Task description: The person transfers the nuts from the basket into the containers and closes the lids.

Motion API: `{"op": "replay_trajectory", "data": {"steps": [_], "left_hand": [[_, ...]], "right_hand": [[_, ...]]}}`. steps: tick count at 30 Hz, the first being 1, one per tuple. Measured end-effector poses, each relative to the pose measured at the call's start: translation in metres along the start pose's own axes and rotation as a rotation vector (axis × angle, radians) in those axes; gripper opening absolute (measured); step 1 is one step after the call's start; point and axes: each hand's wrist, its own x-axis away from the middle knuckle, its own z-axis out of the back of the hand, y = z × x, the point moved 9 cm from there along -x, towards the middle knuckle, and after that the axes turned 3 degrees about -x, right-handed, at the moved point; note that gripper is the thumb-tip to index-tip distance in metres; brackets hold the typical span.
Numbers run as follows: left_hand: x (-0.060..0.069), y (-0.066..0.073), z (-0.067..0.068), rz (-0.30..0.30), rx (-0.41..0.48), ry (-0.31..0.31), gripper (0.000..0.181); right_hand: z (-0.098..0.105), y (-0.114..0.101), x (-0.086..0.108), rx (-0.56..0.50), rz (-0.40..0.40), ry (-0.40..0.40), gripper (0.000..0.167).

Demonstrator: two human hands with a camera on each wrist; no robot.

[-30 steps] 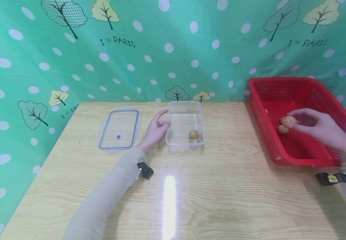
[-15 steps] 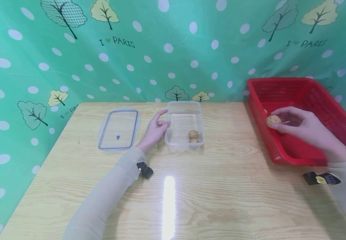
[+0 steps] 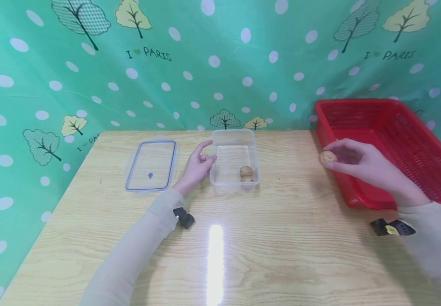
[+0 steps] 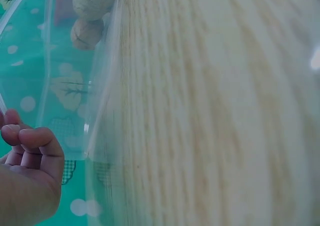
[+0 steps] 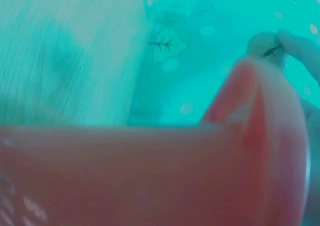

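In the head view, a clear plastic food container [image 3: 235, 185] stands at the table's far middle, with walnuts [image 3: 246, 171] in its near right corner. My left hand [image 3: 197, 168] is at its left rim, thumb and curled fingers holding the edge, index finger stretched out. The left wrist view catches the curled fingers [image 4: 42, 141] beside the clear wall. My right hand [image 3: 369, 165] pinches a walnut [image 3: 326, 158] between thumb and fingertips, just outside the left rim of a red plastic basket [image 3: 358, 203]. This walnut [image 5: 265, 47] also shows in the right wrist view, beyond the basket's blurred rim.
Left of the container lies its clear lid [image 3: 151, 163] with a blue seal, flat on the wooden table [image 3: 274, 246]. A green patterned cloth [image 3: 190, 63] hangs right behind the table's far edge. The basket's raised wall stands under the right forearm.
My right hand has carried the walnut leftward, out of the basket and past its left rim. The left hand and the container have stayed put.
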Motion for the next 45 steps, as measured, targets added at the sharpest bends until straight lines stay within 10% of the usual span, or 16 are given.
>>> {"op": "replay_trajectory", "data": {"steps": [26,33,45], "left_hand": [[0.002,0.001,0.0,-0.005,0.008,-0.013,0.053],[-0.011,-0.027,0.004,-0.04,-0.012,0.025,0.054],[-0.011,-0.026,0.003,-0.029,-0.038,0.024,0.054]], "right_hand": [[-0.065,-0.027,-0.01,-0.149,0.189,-0.155,0.041],[-0.082,-0.033,-0.015,-0.183,0.221,-0.182,0.038],[-0.108,-0.04,-0.025,-0.249,0.244,-0.203,0.035]]}}
